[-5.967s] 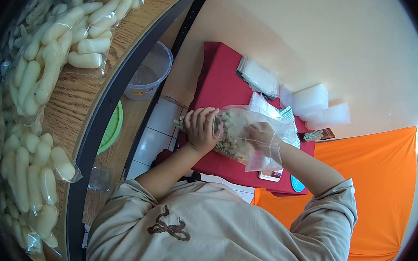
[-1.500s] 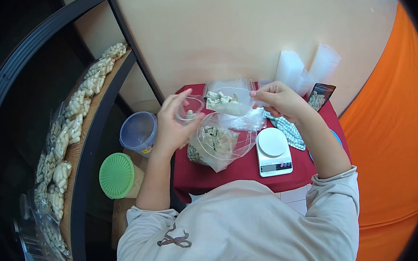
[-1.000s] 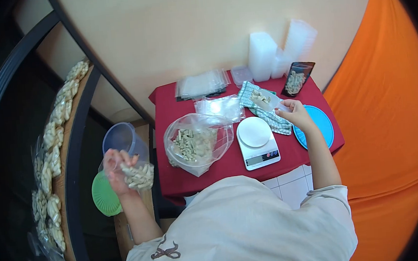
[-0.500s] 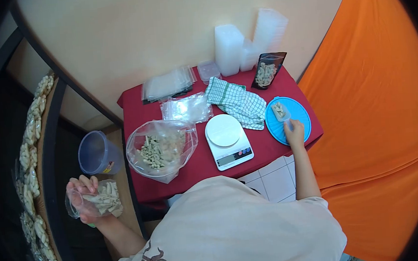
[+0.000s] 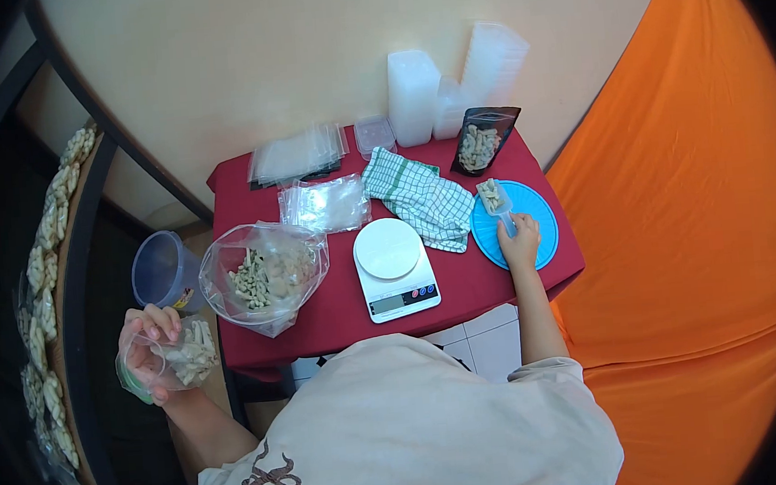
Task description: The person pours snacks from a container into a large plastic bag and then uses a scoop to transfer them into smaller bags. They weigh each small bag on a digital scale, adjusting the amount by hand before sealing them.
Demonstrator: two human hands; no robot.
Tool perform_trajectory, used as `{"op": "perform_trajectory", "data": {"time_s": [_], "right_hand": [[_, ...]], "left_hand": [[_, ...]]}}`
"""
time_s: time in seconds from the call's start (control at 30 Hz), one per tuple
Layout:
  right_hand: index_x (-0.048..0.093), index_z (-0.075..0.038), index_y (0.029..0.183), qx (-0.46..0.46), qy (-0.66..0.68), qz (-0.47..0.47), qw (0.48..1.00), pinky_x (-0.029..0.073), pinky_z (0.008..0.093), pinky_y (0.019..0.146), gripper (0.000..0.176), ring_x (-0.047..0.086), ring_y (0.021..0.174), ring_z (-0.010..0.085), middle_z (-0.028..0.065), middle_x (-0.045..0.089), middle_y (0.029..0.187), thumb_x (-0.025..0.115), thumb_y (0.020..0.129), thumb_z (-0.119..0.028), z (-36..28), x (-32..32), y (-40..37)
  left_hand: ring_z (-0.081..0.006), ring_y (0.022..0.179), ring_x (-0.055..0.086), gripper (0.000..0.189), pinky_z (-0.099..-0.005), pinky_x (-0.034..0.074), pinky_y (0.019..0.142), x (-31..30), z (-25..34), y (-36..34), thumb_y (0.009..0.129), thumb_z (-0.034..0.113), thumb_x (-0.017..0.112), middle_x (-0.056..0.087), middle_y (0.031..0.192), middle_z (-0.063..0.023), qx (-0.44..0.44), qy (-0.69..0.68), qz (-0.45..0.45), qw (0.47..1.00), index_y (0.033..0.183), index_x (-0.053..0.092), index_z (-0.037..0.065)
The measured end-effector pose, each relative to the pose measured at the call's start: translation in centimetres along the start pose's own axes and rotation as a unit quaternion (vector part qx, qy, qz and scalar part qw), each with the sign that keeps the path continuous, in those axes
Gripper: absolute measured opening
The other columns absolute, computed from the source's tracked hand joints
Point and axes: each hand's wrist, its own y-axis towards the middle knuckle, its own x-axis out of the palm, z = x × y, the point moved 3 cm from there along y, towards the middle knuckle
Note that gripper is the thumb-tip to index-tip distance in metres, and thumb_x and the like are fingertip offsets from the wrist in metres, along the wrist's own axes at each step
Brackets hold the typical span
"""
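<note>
My left hand (image 5: pixel 151 339) is wrapped round a clear plastic container (image 5: pixel 165 362) of pale stick-shaped pieces, left of the table and below the purple tub (image 5: pixel 165 271). At the right of the table, my right hand (image 5: pixel 520 239) grips the handle of a clear scoop (image 5: pixel 505 204) with some pale pieces in it, over the round blue lid (image 5: pixel 540 208). The white scale (image 5: pixel 398 283) stands mid-table with nothing on its plate. To its left sits an open clear bag (image 5: pixel 296 295) of similar pieces.
A checkered cloth (image 5: pixel 426 198), clear bags (image 5: pixel 326 204), flat pouches (image 5: pixel 294 154), a black pouch (image 5: pixel 481 144) and stacked plastic containers (image 5: pixel 414 99) are on the red table (image 5: pixel 368 331). A shelf with packed bags (image 5: pixel 44 297) stands left; an orange curtain (image 5: pixel 678 220) hangs right.
The view has shifted, so the table appears further left. My right hand and the scoop have moved slightly up relative to the blue lid. My left hand still holds the container.
</note>
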Motion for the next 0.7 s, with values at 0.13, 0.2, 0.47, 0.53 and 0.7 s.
{"op": "perform_trajectory", "data": {"time_s": [0.13, 0.2, 0.47, 0.53, 0.7], "right_hand": [[0.066, -0.005, 0.094, -0.02, 0.019, -0.013, 1.0, 0.041, 0.0398, 0.076, 0.029, 0.053, 0.092, 0.0279, 0.009, 0.058, 0.093, 0.067, 0.073, -0.024, 0.5, -0.1, 0.5], [0.066, -0.005, 0.093, -0.028, 0.035, -0.024, 0.999, 0.042, 0.0401, 0.076, 0.028, 0.053, 0.092, 0.0277, 0.0087, 0.059, 0.093, 0.067, 0.072, -0.023, 0.8, -0.9, 0.1], [0.064, -0.006, 0.101, -0.017, 0.022, -0.132, 0.991, 0.041, 0.041, 0.081, 0.037, 0.051, 0.098, 0.0274, 0.0088, 0.057, 0.102, 0.069, 0.071, -0.027, 1.3, -3.3, -0.3], [0.061, -0.007, 0.107, -0.006, 0.019, -0.168, 0.986, 0.04, 0.0435, 0.082, 0.043, 0.049, 0.102, 0.0282, 0.0094, 0.055, 0.108, 0.07, 0.07, -0.028, 0.3, -3.9, -0.1], [0.046, -0.011, 0.124, -0.048, -0.087, -0.036, 0.994, 0.027, 0.053, 0.089, 0.058, 0.037, 0.113, 0.0319, 0.0131, 0.042, 0.122, 0.068, 0.072, -0.026, -4.4, -6.3, -0.4]], "left_hand": [[-0.0145, 0.075, 0.041, 0.083, -0.0279, 0.032, 0.066, 0.7, 0.6, -0.3, 0.063, 0.049, 0.074, 0.039, 0.09, -0.0026, 0.01, 0.02, -0.012, 1.0, 0.126, 0.045, 0.003], [-0.0146, 0.075, 0.041, 0.083, -0.028, 0.032, 0.065, 0.9, 1.0, -0.8, 0.063, 0.049, 0.074, 0.039, 0.09, -0.0026, 0.012, 0.03, -0.005, 0.999, 0.126, 0.045, 0.003], [-0.0148, 0.075, 0.041, 0.083, -0.0283, 0.032, 0.065, 3.1, 1.9, -3.1, 0.062, 0.051, 0.073, 0.04, 0.091, -0.0028, 0.006, 0.079, 0.09, 0.993, 0.125, 0.047, 0.003], [-0.0149, 0.075, 0.041, 0.083, -0.0281, 0.032, 0.065, 3.7, 2.2, -3.2, 0.061, 0.051, 0.074, 0.04, 0.091, -0.0027, 0.012, 0.091, 0.09, 0.992, 0.124, 0.047, 0.004], [-0.0153, 0.075, 0.042, 0.084, -0.0278, 0.032, 0.065, 5.0, 2.1, -3.8, 0.059, 0.049, 0.077, 0.043, 0.091, -0.0031, 0.011, 0.082, 0.099, 0.992, 0.123, 0.048, 0.003]]}}
